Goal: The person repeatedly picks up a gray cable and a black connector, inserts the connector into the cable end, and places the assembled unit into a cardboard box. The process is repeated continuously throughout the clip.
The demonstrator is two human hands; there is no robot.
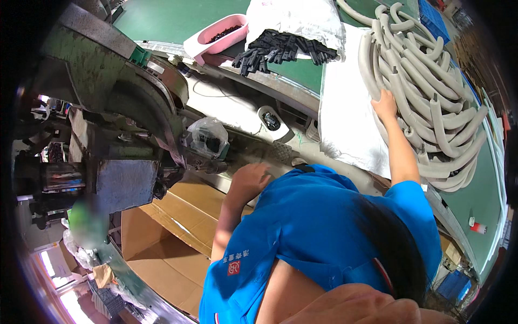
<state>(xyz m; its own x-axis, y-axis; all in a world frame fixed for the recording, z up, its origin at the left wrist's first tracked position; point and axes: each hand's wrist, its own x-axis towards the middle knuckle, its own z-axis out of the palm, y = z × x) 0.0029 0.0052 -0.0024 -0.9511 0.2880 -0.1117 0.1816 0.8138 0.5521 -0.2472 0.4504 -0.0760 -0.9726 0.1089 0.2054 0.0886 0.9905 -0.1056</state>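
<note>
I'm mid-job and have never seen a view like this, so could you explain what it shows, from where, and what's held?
There is no robot here: you see a person's bare hands from one wide camera on their head, looking down, so straight edges bend. Picture left is the person's left. The right hand is on a pile of pale tubes on a green table; I can't tell whether it grips one. The left hand is near a big machine, with nothing visible in it. Toward the top lie black parts beside a pink tub.
</note>
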